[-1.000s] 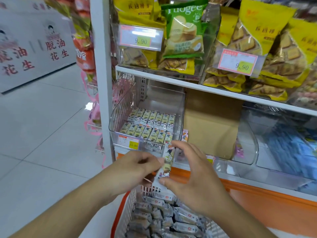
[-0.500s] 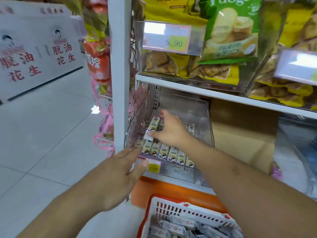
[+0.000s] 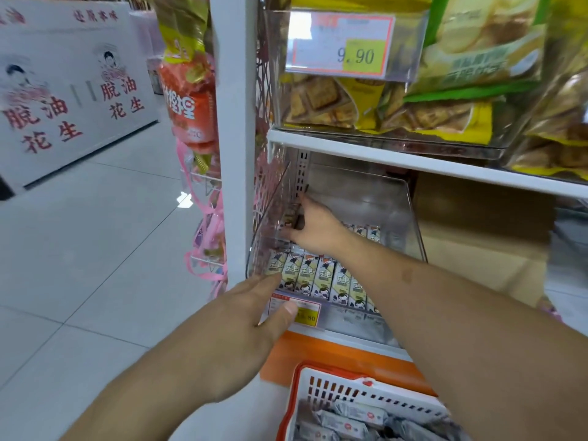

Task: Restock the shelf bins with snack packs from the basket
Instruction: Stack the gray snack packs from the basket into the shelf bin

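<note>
While the right hand reaches deep into the clear bin on the lower shelf, its fingers are spread toward the back left corner and lie on a snack pack there; whether the pack is pinched or merely touched cannot be told, as the hand covers most of it. The left hand is held in front of the bin with fingers straight and relaxed, gripping nothing, its thumb tip over the small price label on the bin's front wall. Inside the bin, a front row of snack packs lies side by side, long edges touching, with a second row behind, partly hidden by the right forearm. The rear of the bin floor is bare. The basket, white with an orange rim, sits below the shelf at the lower edge of view, holding a loose heap of wrapped packs; the print on them is blurred. The upper shelf carries a clear bin of yellow and green bags with a 9.90 price tag. A cardboard box stands just beside the lower bin, to its right
</note>
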Available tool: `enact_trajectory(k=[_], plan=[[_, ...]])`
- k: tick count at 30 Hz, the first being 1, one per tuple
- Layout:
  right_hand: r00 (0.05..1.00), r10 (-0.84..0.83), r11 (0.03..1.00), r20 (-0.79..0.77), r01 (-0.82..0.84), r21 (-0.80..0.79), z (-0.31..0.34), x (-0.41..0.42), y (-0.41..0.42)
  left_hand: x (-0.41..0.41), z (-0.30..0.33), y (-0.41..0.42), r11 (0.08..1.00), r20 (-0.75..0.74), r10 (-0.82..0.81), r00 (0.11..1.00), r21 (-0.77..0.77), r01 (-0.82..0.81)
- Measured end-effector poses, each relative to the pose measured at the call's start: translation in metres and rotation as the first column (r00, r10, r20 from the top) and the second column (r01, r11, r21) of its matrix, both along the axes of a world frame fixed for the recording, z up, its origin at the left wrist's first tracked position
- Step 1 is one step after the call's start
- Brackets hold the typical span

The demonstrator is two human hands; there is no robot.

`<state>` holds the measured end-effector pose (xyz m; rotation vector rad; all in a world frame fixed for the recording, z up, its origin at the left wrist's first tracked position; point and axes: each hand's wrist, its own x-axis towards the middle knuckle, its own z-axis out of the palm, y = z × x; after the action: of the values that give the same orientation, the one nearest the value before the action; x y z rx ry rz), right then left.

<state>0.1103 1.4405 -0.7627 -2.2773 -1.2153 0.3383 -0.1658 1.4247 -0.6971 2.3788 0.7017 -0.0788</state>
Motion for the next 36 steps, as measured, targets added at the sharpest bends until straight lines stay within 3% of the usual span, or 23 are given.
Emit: enact_trajectory(k=[5, 8, 13, 15, 18, 24, 29, 32, 36], plan=[[0.999, -0.001, 0.999, -0.033, 0.002, 0.038, 0.042, -0.032, -0.049, -0.003, 0.006, -0.012, 1.000, 0.080, -0.015, 0.997, 0.026, 0.013], [1.000, 0.010, 0.989, 0.011, -0.011, 0.146, 0.064, -0.060, -0.097, -0.008, 0.013, -0.027, 0.999, 0.155, -0.019, 0.988, 0.048, 0.012], [0.997, 0.079, 0.941, -0.009, -0.072, 0.331, 0.072, -0.111, -0.199, -0.011, -0.004, -0.057, 0.998, 0.083, -0.034, 0.996, 0.050, 0.030], [0.992, 0.103, 0.956, -0.073, -0.078, 0.284, 0.057, -0.130, -0.237, -0.008, -0.022, -0.074, 0.997, 0.012, -0.067, 0.998, 0.047, 0.067], [0.984, 0.050, 0.996, -0.170, -0.037, 0.080, 0.005, -0.145, -0.286, -0.005, -0.064, -0.099, 0.997, -0.094, -0.078, 0.993, 0.010, 0.080], [0.964, -0.130, 0.948, -0.233, 0.052, -0.314, -0.111, -0.147, -0.335, -0.021, -0.177, -0.128, 0.992, -0.292, 0.099, 0.951, -0.046, -0.117], [0.920, -0.227, 0.903, -0.320, 0.076, -0.422, -0.162, -0.137, -0.329, -0.028, -0.225, -0.141, 0.947, -0.302, 0.232, 0.925, -0.148, -0.286], [0.866, -0.320, 0.909, -0.384, 0.167, -0.382, -0.184, -0.132, -0.315, -0.025, -0.235, -0.144, 0.936, -0.249, 0.279, 0.927, -0.145, -0.321], [0.835, -0.461, 0.861, -0.299, 0.340, -0.379, -0.210, -0.138, -0.292, -0.024, -0.241, -0.142, 0.946, -0.288, 0.264, 0.921, -0.110, -0.305]])
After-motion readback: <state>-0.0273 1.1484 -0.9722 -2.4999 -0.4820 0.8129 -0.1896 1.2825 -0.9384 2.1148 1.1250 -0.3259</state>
